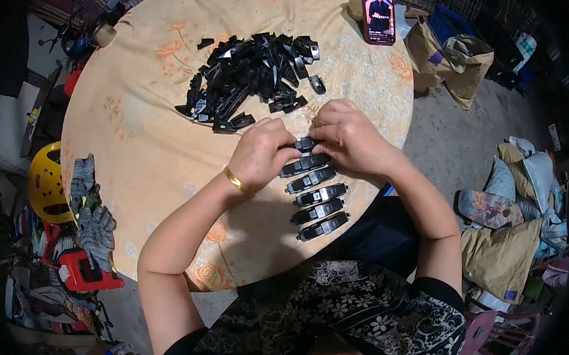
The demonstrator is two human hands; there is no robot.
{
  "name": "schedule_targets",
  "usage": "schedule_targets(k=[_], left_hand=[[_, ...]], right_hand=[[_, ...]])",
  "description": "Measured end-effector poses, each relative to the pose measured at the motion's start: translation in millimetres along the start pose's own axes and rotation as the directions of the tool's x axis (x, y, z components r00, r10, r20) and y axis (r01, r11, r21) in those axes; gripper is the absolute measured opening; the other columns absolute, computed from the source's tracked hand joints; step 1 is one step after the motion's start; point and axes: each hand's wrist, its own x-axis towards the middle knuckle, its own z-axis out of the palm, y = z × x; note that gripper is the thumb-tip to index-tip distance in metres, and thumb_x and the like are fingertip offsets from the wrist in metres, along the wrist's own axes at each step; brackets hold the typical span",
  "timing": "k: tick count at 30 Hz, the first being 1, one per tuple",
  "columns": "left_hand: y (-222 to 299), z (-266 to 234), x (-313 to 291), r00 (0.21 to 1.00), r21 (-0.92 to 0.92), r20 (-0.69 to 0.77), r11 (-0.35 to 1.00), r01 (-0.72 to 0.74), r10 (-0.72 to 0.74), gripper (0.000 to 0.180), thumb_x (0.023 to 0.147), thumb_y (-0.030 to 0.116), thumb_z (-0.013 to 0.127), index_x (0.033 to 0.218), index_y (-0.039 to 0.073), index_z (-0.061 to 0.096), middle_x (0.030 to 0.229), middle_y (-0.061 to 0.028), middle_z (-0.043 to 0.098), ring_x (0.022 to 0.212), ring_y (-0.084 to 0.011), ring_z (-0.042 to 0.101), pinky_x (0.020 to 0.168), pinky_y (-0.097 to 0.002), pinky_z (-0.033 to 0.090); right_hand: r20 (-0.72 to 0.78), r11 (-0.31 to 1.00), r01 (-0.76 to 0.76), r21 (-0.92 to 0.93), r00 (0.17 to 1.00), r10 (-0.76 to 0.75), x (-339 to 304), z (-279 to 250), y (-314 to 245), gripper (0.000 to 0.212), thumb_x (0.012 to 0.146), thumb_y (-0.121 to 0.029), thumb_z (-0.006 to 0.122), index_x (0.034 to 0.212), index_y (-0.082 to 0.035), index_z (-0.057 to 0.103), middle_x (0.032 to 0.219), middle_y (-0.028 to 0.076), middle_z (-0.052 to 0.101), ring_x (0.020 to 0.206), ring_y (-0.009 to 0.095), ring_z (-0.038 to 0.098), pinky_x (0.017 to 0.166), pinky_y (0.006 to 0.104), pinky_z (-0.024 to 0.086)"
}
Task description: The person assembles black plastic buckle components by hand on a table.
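While both forearms slant inward from the lower part of the frame, the person's left hand [260, 151] and right hand [350, 134] meet just right of the centre, pinching one small black part [305, 144] between them with thumbs and curled fingers. The fingers hide much of it, so how its ends are gripped cannot be told fully. The left wrist, with a gold bracelet [237, 181], points up and to the right, its elbow bent at the lower left beside the table's lower rim. The right forearm crosses the table's right edge and angles up and to the left, its elbow well out at the lower right.

Directly below the held part, five black assembled pieces [321, 194] lie in a slanting column, the topmost just under the fingers and the lowest near the curved lower-right rim of the table [135, 141]. This makes the margin on that side narrow, with the person's dark patterned top [341, 307] close below. Above and to the left of the hands, a loose heap of black pieces [252, 76] spreads over the upper middle. A broad stretch of flowered cloth lies between the left forearm and the left rim, where grey gloves [93, 223] hang over the edge. More cloth extends right of the heap, up to the phone [379, 16] standing at the top edge.
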Motion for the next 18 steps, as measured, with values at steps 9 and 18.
schedule_targets(k=[9, 18], left_hand=[[4, 3, -1, 0.985, -0.136, 0.168, 0.991, -0.005, 0.028, 0.017, 0.074, 0.01, 0.076, 0.088, 0.002, 0.07, 0.08, -0.0108, 0.06, 0.075, -0.0253, 0.06, 0.069, -0.0339, 0.048], [-1, 2, 0, 0.985, -0.171, -0.137, 0.982, 0.083, -0.107, 0.031, 0.08, 0.009, 0.071, 0.109, 0.0, 0.063, 0.097, -0.0133, 0.06, 0.08, -0.0246, 0.062, 0.072, -0.0318, 0.051]], right_hand=[[-0.217, 0.946, -0.322, -0.028, 0.926, 0.309, 54, 23, 37, 0.023, 0.082, -0.024, 0.068, 0.094, -0.005, 0.071, 0.085, 0.017, 0.068, 0.08, 0.035, 0.065, 0.07, 0.0414, 0.051], [-0.136, 0.888, -0.46, 0.024, 0.878, 0.458, 56, 3, 46, 0.027, 0.077, -0.019, 0.073, 0.098, -0.002, 0.071, 0.087, 0.015, 0.071, 0.077, 0.024, 0.07, 0.07, 0.034, 0.054]])
